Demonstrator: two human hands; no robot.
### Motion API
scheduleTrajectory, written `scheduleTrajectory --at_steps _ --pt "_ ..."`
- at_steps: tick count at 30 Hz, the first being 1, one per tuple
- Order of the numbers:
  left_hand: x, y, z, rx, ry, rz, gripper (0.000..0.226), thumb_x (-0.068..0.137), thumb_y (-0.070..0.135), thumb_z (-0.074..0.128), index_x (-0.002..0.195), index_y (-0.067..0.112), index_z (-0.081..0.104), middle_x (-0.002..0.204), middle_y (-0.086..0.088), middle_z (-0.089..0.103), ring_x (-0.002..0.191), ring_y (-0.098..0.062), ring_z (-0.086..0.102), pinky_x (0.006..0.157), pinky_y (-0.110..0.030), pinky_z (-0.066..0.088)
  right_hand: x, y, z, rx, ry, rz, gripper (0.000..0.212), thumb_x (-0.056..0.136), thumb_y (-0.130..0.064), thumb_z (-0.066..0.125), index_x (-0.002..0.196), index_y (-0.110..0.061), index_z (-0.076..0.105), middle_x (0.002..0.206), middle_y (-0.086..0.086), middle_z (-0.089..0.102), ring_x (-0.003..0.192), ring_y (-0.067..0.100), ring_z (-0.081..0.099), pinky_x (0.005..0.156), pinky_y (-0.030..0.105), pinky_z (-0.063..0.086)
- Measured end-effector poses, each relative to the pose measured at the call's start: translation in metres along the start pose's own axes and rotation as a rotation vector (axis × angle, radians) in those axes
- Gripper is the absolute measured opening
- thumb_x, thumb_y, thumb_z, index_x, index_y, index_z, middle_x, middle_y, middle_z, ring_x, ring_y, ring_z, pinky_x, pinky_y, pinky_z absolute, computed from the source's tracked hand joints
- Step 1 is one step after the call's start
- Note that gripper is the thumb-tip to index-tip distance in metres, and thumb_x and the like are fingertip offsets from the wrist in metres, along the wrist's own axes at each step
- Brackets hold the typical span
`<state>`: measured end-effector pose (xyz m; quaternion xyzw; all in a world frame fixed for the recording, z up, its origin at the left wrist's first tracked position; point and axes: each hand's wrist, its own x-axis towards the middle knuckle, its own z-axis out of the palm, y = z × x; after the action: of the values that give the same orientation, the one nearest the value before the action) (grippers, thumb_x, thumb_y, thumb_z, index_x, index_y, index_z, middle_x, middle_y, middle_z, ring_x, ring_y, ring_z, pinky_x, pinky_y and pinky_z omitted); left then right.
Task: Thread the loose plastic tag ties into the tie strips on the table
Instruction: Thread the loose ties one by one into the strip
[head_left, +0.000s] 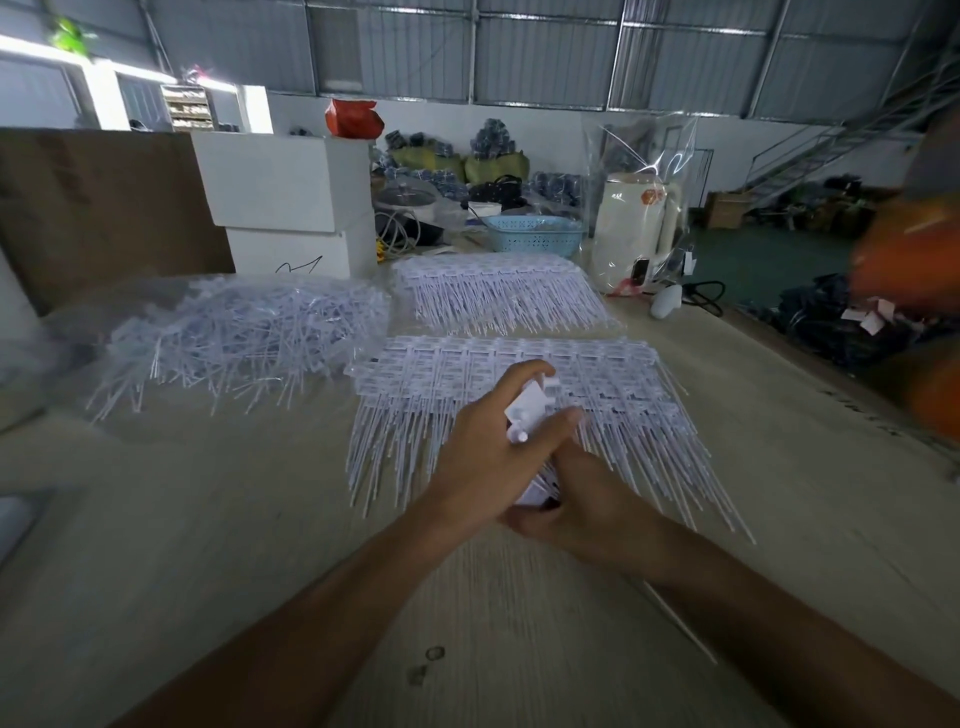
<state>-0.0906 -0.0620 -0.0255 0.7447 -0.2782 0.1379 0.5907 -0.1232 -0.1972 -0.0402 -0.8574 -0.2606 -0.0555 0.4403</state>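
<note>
A heap of loose clear plastic tag ties (239, 338) lies on the table at the left. Two sheets of joined tie strips lie in the middle: a far one (498, 291) and a near one (519, 405) with its thin tails pointing toward me. Over the near sheet, my left hand (488, 452) pinches a white tag piece (530, 405) between thumb and fingers. My right hand (566, 499) sits just under and behind the left, curled round the lower end of the same white bundle, partly hidden by the left hand.
The wooden table (208, 545) stretches toward me. At the back stand white foam boxes (291, 197), a blue basket (535, 234) and a white kettle in a clear bag (634, 228). A blurred person in orange (919, 270) is at the right edge.
</note>
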Motion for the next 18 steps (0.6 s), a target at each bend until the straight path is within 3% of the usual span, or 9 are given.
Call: scheduleTrajectory --at_steps 2,4,8,11,15,18 --pt "-0.0003 0.001 0.0034 0.012 0.134 0.023 0.016 0.093 0.03 0.069 0.108 0.032 0.062 0.086 0.019 0.069 0.076 0.003 0.067 0.062 -0.007 0.045 0.0002 0.0033 -0.0017 -0.024 0.06 0.009 0.066 0.085 -0.02 0.077 0.135 -0.033 0.035 0.107 -0.018 0.069 0.093 0.0 0.07 0.073 0.023 0.055" --pt "-0.0006 0.0023 0.005 -0.029 0.209 0.015 0.014 0.094 0.026 0.067 0.107 0.028 0.063 0.09 0.02 0.069 0.078 0.003 0.067 0.063 -0.006 0.044 0.0 0.0044 -0.0056 -0.037 0.114 -0.014 0.071 0.082 -0.024 0.079 0.129 -0.04 0.028 0.104 -0.029 0.068 0.087 -0.005 0.07 0.067 0.012 0.053" --pt "-0.0001 0.0035 0.0044 -0.051 0.179 -0.004 0.036 0.093 0.021 0.068 0.124 0.037 0.059 0.098 0.017 0.066 0.089 -0.002 0.066 0.073 -0.011 0.049 0.0012 0.0032 -0.0062 -0.1 0.141 -0.027 0.083 0.08 -0.027 0.083 0.138 -0.033 0.023 0.104 -0.037 0.062 0.092 -0.012 0.066 0.071 0.005 0.048" --pt "0.0043 0.0013 0.0008 0.043 0.157 -0.008 0.014 0.093 0.023 0.07 0.107 0.023 0.067 0.095 0.008 0.07 0.086 -0.003 0.067 0.072 -0.014 0.048 0.0 0.0019 -0.0063 -0.093 0.155 -0.041 0.082 0.079 -0.027 0.084 0.136 -0.032 0.024 0.108 -0.044 0.058 0.095 -0.016 0.063 0.073 0.003 0.046" --pt "0.0044 0.0024 -0.004 -0.086 0.003 -0.055 0.02 0.095 0.04 0.064 0.098 0.021 0.061 0.083 0.001 0.069 0.08 -0.015 0.069 0.072 -0.031 0.055 -0.0007 0.0007 -0.0023 -0.045 0.19 -0.074 0.081 0.077 -0.024 0.087 0.137 -0.011 0.034 0.122 -0.019 0.058 0.109 -0.002 0.063 0.085 0.017 0.052" --pt "0.0005 0.0085 -0.0008 -0.104 -0.05 -0.052 0.031 0.093 0.058 0.051 0.1 0.028 0.057 0.084 0.002 0.068 0.081 -0.014 0.069 0.073 -0.03 0.054 -0.0012 -0.0004 0.0015 -0.072 0.224 -0.073 0.094 0.075 -0.018 0.088 0.144 -0.002 0.026 0.129 -0.002 0.056 0.114 0.004 0.061 0.09 0.027 0.053"
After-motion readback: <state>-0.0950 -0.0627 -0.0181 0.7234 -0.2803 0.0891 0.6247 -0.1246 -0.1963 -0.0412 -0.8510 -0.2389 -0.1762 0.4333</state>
